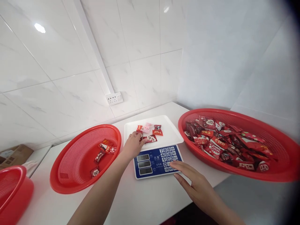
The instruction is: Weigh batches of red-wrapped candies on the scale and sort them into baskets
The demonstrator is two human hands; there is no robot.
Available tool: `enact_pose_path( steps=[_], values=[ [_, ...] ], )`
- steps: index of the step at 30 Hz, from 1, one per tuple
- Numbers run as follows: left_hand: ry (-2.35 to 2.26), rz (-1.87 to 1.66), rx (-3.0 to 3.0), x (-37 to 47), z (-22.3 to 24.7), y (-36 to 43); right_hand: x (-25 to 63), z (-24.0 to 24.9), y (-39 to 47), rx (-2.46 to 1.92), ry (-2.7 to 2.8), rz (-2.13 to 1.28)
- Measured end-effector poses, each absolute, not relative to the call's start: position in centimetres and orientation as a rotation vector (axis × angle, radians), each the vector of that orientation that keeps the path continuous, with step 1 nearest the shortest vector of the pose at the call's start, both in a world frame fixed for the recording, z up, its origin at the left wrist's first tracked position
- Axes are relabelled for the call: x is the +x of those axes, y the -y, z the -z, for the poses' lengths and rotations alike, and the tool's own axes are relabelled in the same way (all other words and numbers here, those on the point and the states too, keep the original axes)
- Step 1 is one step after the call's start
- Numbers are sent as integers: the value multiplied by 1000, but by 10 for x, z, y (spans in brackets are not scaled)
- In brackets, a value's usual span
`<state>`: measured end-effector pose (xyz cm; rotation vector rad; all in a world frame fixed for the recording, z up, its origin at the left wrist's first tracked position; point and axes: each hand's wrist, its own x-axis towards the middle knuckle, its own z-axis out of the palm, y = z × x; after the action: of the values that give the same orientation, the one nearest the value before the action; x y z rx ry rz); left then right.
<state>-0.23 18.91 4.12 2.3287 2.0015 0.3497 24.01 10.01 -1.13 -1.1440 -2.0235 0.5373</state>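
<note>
A digital weighing scale with a white tray (168,125) and a blue keypad panel (156,171) stands on the table. Several small wrapped candies lie on the tray, among them a pink one (146,127) and a dark red one (151,138). My left hand (134,144) is over the tray's near left part, its fingers curled around a red wrapped candy; they partly hide it. Over the lower right of the keypad is my right hand (193,179), fingers stretched out and holding nothing. Whether a fingertip touches the keys, I cannot tell.
On the right, a large red basket (236,114) holds many red wrapped candies (225,142). Left of the scale, another red basket (70,159) has several candies in it. Part of a third red basket (23,190) and a cardboard box (20,156) show far left. A wall socket (114,98) is behind.
</note>
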Motion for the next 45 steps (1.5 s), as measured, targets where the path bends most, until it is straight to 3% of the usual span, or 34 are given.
enact_pose_path(
  steps=[17,30,38,45],
  values=[
    [-1806,-199,2407,42,-31,-245,243,8,-92,-1140,2075,-502],
    [-1757,-364,2408,37,-31,-242,233,5,-92,-1159,2112,-552],
    [-1690,-743,2319,15,-43,-164,235,8,-90,-1186,2144,-579],
    [-1690,-941,2055,-24,-14,-70,228,15,-92,-1199,2216,-613]
  ],
)
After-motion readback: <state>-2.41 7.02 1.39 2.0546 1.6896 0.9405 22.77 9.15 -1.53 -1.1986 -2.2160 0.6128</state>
